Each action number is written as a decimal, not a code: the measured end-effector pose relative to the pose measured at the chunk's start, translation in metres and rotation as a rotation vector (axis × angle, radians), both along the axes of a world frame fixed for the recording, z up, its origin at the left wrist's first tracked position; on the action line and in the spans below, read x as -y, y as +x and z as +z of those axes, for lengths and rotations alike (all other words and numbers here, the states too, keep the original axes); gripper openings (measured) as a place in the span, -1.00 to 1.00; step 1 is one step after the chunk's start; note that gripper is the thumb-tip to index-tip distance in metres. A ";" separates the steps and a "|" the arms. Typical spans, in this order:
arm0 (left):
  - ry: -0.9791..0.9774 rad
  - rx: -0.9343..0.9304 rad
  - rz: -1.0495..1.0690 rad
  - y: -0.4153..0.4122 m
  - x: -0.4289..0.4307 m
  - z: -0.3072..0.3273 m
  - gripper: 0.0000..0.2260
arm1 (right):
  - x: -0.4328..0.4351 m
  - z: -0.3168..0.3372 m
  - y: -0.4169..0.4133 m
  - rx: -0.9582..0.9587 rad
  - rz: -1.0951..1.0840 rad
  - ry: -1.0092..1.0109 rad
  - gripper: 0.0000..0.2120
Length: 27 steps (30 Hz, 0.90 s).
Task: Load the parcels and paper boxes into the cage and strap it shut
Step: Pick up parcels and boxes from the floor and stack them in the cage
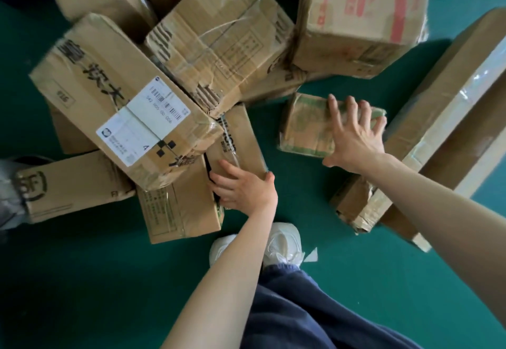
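Observation:
A heap of brown cardboard boxes lies on the green floor. My left hand point(243, 187) grips the near end of a narrow brown box point(236, 135) that is wedged under the labelled box point(123, 96); my thumb hooks its right corner. My right hand point(353, 132) lies with spread fingers on a small green-printed box point(306, 124) that sits alone on the floor. No cage is in view.
A long taped carton point(449, 118) lies at the right, with a torn small box point(353, 206) under its near end. A big red-printed carton point(356, 14) stands at the back. My white shoes point(284, 244) are just below the heap. Another person's leg point(8, 192) is at the left edge.

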<state>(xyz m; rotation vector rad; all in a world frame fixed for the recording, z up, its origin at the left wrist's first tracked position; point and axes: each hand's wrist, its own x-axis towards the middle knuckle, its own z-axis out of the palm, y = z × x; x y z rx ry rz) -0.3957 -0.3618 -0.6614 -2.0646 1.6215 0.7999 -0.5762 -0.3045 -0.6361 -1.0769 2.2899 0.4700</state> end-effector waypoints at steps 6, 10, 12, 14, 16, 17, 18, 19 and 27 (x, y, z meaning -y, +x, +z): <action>0.049 0.040 0.041 -0.001 0.012 0.002 0.13 | -0.025 0.008 0.009 0.027 -0.134 -0.038 0.26; 0.199 0.014 0.029 0.007 0.017 0.038 0.11 | -0.033 0.042 0.020 0.063 -0.257 -0.082 0.24; 0.287 -0.070 0.112 0.009 0.016 0.072 0.06 | -0.034 0.073 0.025 0.096 -0.346 -0.091 0.24; 0.381 -0.188 0.247 0.011 0.015 0.113 0.02 | -0.034 0.109 0.029 0.115 -0.427 -0.105 0.23; 0.450 -0.258 0.325 0.015 0.014 0.156 0.01 | -0.034 0.150 0.031 0.133 -0.487 -0.113 0.22; 0.467 -0.277 0.329 0.017 0.016 0.186 0.00 | -0.033 0.178 0.033 0.134 -0.503 -0.112 0.22; 0.473 -0.295 0.328 0.020 0.018 0.210 0.00 | -0.032 0.202 0.034 0.134 -0.519 -0.106 0.22; 0.476 -0.307 0.324 0.023 0.020 0.233 0.00 | -0.030 0.223 0.035 0.131 -0.533 -0.097 0.23; 0.424 -0.531 0.480 0.076 0.061 0.433 0.15 | 0.003 0.417 0.070 0.168 -0.589 -0.133 0.24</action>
